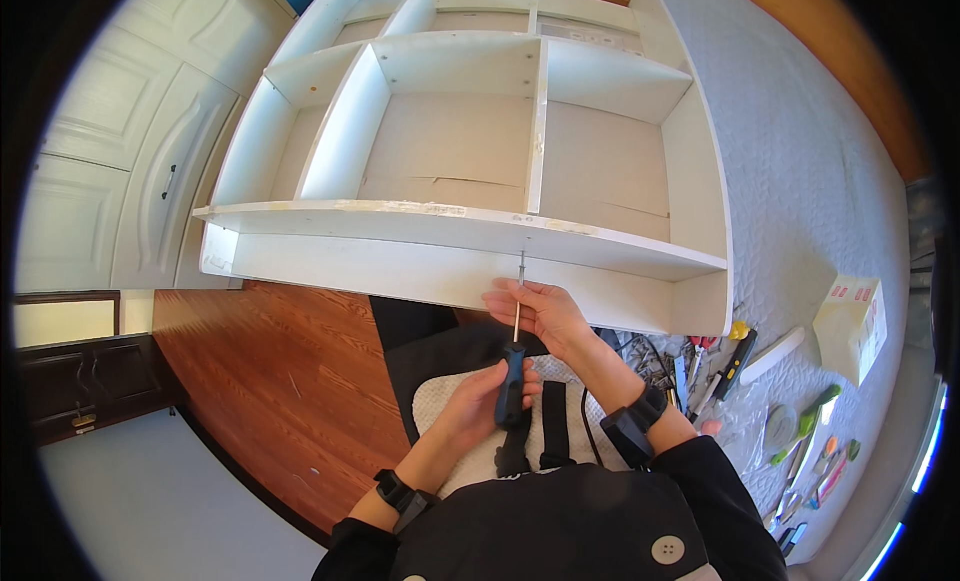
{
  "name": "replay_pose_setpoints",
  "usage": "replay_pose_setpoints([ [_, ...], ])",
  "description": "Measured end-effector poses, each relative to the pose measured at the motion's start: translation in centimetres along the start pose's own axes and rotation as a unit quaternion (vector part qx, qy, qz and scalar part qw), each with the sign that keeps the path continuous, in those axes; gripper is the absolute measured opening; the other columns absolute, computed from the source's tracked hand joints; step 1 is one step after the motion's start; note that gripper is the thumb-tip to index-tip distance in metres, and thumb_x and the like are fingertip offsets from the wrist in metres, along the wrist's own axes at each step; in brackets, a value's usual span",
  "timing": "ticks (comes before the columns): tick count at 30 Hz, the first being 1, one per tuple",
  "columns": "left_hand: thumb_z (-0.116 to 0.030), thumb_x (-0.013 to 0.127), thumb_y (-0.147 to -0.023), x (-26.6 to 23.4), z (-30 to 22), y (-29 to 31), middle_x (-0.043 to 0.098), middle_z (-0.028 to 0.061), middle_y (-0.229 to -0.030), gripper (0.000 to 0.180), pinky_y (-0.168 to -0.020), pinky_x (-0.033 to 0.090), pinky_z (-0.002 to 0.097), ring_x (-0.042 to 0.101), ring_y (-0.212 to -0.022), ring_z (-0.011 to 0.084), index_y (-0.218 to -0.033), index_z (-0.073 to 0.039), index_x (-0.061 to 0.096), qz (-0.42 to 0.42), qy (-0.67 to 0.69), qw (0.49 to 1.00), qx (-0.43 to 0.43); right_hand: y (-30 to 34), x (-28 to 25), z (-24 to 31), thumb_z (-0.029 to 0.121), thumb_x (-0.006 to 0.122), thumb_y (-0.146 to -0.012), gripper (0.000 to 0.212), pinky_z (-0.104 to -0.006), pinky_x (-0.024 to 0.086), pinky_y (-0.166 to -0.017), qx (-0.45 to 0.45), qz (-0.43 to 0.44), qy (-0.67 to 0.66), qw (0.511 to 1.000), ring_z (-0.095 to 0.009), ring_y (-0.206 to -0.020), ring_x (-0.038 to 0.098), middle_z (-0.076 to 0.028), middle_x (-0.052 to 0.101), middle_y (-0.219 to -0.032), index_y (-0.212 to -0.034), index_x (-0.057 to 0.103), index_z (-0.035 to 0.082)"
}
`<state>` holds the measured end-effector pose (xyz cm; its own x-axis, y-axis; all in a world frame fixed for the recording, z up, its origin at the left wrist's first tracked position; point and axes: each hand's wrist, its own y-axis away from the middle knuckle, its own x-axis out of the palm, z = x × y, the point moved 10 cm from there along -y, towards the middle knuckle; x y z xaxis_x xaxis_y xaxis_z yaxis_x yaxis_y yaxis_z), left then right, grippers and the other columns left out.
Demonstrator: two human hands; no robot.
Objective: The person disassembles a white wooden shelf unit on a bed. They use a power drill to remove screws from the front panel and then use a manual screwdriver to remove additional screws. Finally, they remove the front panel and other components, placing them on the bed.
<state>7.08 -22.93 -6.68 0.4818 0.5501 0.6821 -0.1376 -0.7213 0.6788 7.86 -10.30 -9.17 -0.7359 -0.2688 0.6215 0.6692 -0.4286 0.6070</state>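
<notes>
A screwdriver (511, 379) with a blue and black handle points away from me, its shaft nearly upright in the picture. My left hand (478, 397) is closed around the handle. Farther along, my right hand (548, 311) pinches the metal shaft close to its tip. At the tip, a screw (522, 258) stands against the bottom board of a white shelf unit (440, 222), below one of its dividers. Whether the screw's point is inside the board is too small to tell.
Hand tools, including a black and yellow utility knife (737, 363), lie on the quilted cover (790, 171) at the right, with a torn carton (850, 326) beyond. White cabinet doors (130, 151) stand at the left above a wooden floor (290, 381).
</notes>
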Motion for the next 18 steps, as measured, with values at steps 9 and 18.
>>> replay_pose_setpoints([
  [9,-0.016,0.067,-0.089,-1.1,-3.1,2.9,0.063,0.0138,-0.101,0.035,-0.075,0.054,0.031,0.064,-0.092,0.0197,-0.111,0.005,0.051,-0.16,-0.495,0.836,0.175,0.0,0.1,-0.3,0.017,0.055,-0.096,0.037,-0.0357,0.052,-0.094,0.008,-0.02,-0.013,1.0,-0.027,-0.106,0.064,-0.022,0.063,-0.115,-0.123,0.051,-0.009],
  [18,-0.018,0.056,-0.096,0.3,0.0,1.8,0.062,0.0158,-0.106,0.04,-0.085,0.052,0.0318,0.064,-0.097,0.021,-0.127,0.005,0.045,-0.004,-0.116,0.993,0.016,0.1,0.0,1.1,0.019,0.05,-0.097,0.04,-0.0392,0.05,-0.096,-0.028,0.03,0.01,0.999,-0.033,-0.11,0.061,-0.027,0.06,-0.117,-0.123,0.049,-0.012],
])
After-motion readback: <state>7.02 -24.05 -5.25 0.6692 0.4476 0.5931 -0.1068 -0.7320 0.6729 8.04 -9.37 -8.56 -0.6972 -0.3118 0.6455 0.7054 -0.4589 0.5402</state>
